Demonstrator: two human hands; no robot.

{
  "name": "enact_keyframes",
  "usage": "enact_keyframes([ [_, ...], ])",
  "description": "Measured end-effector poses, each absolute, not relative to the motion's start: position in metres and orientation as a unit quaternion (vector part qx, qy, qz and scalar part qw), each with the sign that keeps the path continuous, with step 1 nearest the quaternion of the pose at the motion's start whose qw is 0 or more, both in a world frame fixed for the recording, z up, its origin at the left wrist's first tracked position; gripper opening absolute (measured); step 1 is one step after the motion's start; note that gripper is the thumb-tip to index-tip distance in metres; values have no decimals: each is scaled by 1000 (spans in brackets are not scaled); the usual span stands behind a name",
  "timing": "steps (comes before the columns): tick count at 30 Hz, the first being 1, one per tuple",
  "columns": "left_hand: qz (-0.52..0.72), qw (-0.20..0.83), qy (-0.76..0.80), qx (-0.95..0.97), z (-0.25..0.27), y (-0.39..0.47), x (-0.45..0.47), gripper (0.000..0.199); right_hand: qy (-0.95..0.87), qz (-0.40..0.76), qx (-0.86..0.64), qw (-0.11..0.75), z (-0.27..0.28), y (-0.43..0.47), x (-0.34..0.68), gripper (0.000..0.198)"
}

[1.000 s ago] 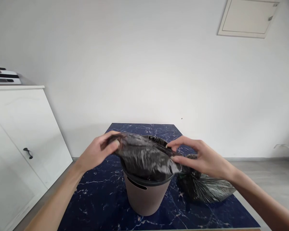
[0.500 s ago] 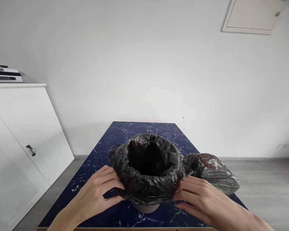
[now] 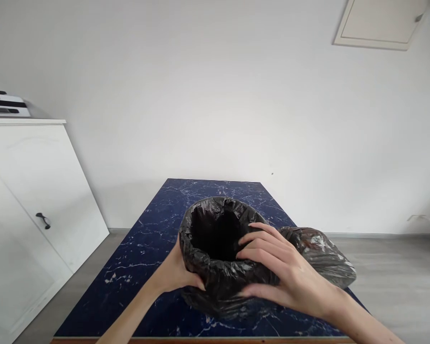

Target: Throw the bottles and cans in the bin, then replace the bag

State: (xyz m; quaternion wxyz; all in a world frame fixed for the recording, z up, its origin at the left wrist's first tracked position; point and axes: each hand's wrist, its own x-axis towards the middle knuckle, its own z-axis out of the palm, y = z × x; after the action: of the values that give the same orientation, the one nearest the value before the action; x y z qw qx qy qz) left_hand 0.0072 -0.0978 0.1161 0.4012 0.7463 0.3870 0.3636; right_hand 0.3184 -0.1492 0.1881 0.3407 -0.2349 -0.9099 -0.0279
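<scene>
A black trash bag [image 3: 215,274] lines a round bin on the blue table, its edge folded down over the rim and hanging loose at the front. The bin's own wall is hidden under the plastic, and its inside is dark. My left hand [image 3: 181,272] grips the left side, thumb at the front and fingers out of sight behind. At the right, my right hand [image 3: 277,263] clasps the bag over the rim, its fingers reaching across the opening and its thumb against the outside. Beside it lies a tied, filled black bag [image 3: 320,253].
The blue marble-patterned table [image 3: 143,267] stands against a white wall [image 3: 215,95]. To the left is a white cabinet [image 3: 39,181] with a device [image 3: 7,106] on top. Grey floor [image 3: 387,267] shows at the right.
My left hand has shifted from the bag's lower edge up to the bin's side. My right hand has risen onto the rim. The grey base seen before is now covered by plastic.
</scene>
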Motion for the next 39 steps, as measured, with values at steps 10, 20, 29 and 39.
enact_keyframes([
  [10, 236, 402, 460, 756, 50, -23, -18, 139, -871, -125, -378, 287, 181, -76, 332, 43],
  [20, 323, 263, 515, 749, 16, -7, -36, 58, -784, -201, -513, 284, 155, 42, 420, 65],
  [29, 331, 248, 505, 757, 16, -4, -36, 46, -709, -271, -527, 382, 135, 26, 400, 57],
  [39, 356, 249, 509, 743, 15, 57, -32, 45, -775, -49, -496, 389, 39, -22, 278, 42],
])
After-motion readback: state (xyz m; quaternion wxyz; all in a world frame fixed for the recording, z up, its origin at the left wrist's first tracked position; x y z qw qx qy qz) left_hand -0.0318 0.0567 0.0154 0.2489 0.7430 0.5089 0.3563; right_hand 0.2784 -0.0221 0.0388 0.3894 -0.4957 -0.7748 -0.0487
